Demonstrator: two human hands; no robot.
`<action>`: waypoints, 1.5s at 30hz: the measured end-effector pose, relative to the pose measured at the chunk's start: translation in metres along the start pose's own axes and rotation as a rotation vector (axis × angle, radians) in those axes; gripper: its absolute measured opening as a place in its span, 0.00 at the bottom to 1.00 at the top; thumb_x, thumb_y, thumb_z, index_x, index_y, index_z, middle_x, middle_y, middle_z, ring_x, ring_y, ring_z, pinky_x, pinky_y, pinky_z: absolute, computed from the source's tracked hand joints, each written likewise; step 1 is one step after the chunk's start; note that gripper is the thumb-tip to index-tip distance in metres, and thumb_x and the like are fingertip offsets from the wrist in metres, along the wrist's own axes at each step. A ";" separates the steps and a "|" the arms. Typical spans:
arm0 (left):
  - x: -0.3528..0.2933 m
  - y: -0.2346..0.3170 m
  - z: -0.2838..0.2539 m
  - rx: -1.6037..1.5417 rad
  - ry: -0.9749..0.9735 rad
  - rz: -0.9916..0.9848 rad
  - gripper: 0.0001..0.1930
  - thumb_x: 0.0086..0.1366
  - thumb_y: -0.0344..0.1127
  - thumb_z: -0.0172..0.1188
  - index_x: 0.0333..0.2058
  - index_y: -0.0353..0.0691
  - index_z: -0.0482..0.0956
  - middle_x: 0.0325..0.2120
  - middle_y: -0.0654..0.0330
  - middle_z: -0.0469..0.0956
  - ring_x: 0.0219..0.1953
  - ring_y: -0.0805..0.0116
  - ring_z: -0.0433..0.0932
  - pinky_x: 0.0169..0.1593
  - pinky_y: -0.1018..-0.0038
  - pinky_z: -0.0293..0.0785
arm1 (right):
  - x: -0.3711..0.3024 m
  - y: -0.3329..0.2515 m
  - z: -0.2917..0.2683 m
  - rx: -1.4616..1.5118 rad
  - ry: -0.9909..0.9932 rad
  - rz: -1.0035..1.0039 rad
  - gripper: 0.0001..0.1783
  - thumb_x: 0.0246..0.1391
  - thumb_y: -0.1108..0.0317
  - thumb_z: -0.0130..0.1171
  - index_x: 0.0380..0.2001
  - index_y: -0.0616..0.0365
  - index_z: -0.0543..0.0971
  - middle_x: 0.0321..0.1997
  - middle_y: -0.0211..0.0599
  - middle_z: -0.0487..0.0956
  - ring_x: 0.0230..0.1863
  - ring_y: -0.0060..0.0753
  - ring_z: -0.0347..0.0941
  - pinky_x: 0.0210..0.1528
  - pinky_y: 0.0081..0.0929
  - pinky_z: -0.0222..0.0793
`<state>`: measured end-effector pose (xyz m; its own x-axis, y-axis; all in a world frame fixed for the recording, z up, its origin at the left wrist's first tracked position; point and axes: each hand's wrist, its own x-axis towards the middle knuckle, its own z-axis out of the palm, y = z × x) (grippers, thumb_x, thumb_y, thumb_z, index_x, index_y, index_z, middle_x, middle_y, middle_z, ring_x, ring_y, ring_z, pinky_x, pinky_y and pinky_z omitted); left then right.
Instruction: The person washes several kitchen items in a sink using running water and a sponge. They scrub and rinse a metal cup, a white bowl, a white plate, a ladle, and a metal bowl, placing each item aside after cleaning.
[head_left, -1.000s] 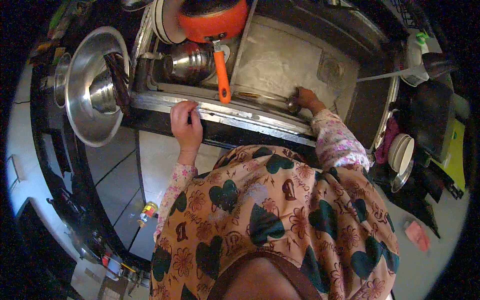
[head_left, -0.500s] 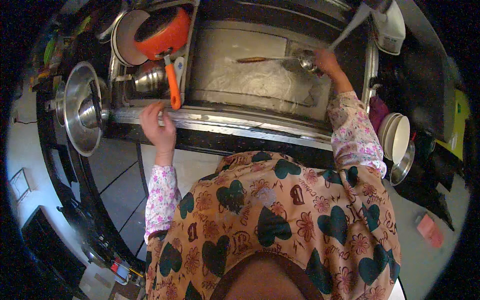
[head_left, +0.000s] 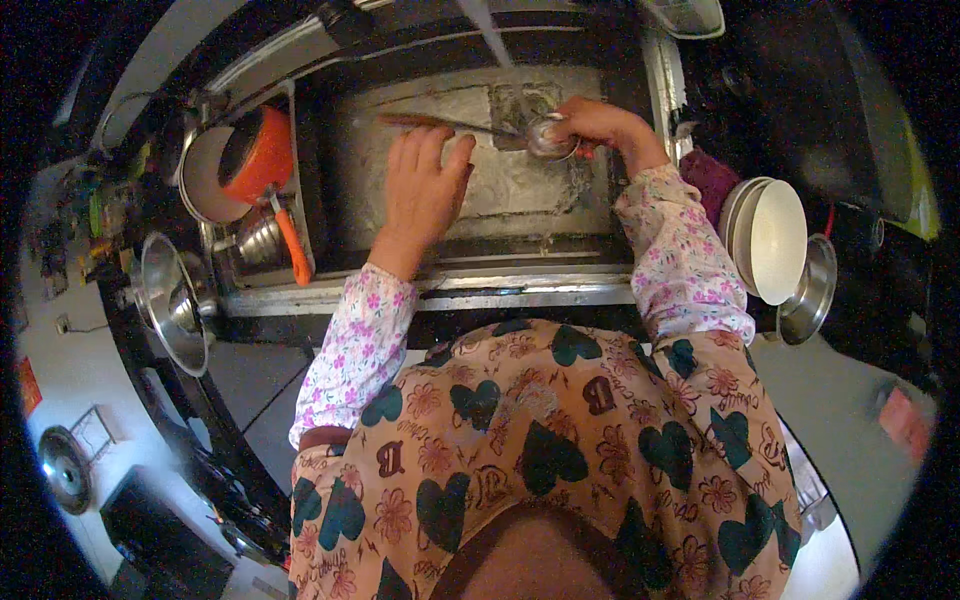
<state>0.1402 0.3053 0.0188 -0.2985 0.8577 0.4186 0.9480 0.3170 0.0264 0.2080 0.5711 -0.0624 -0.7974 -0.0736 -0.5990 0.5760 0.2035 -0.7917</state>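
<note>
Over the sink [head_left: 470, 205], my right hand [head_left: 605, 125] grips a metal ladle [head_left: 551, 137] at its round bowl. The ladle's handle reaches leftward and ends in a brown grip [head_left: 410, 120]. My left hand [head_left: 425, 185] is over the sink too, its fingers stretched out and slightly apart. Its fingertips are close to the ladle's handle; whether they touch it I cannot tell. A pale stream of water [head_left: 485, 30] comes down at the far side, left of my right hand.
At the sink's left end are an orange saucepan [head_left: 268, 155], a white bowl [head_left: 205, 175] and a metal pot [head_left: 262, 240]. A steel basin [head_left: 172, 300] stands farther left. Stacked white bowls [head_left: 775, 240], a purple cloth [head_left: 708, 178] and a steel bowl [head_left: 808, 290] are on the right.
My left hand has moved from the sink's front rim in over the sink, toward the ladle's handle. My right hand still holds the ladle by its bowl. The whole view has shifted.
</note>
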 end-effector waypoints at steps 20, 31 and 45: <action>0.036 0.033 0.060 -0.923 -0.456 -0.867 0.10 0.62 0.35 0.49 0.31 0.39 0.78 0.14 0.57 0.73 0.16 0.66 0.70 0.22 0.70 0.66 | 0.074 0.008 0.033 0.038 0.638 -0.337 0.19 0.52 0.56 0.48 0.30 0.62 0.78 0.31 0.40 0.78 0.32 0.35 0.73 0.35 0.30 0.64; 0.094 0.011 0.114 -1.589 -0.673 -1.344 0.06 0.57 0.31 0.48 0.27 0.35 0.71 0.19 0.58 0.71 0.16 0.66 0.69 0.19 0.69 0.69 | 0.022 0.014 0.092 1.235 0.464 -0.128 0.23 0.58 0.47 0.41 0.39 0.56 0.70 0.33 0.36 0.74 0.30 0.33 0.72 0.35 0.34 0.72; 0.083 0.021 0.087 -0.986 -0.400 -0.948 0.10 0.55 0.31 0.53 0.35 0.31 0.73 0.30 0.48 0.77 0.32 0.59 0.78 0.35 0.68 0.71 | 0.020 -0.050 0.073 1.395 0.510 -0.094 0.10 0.55 0.62 0.46 0.36 0.55 0.72 0.30 0.32 0.76 0.26 0.27 0.69 0.20 0.25 0.60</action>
<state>0.1260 0.4181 -0.0248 -0.7055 0.5915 -0.3904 0.0133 0.5618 0.8272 0.1768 0.4881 -0.0434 -0.6463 0.3684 -0.6683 -0.0109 -0.8802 -0.4746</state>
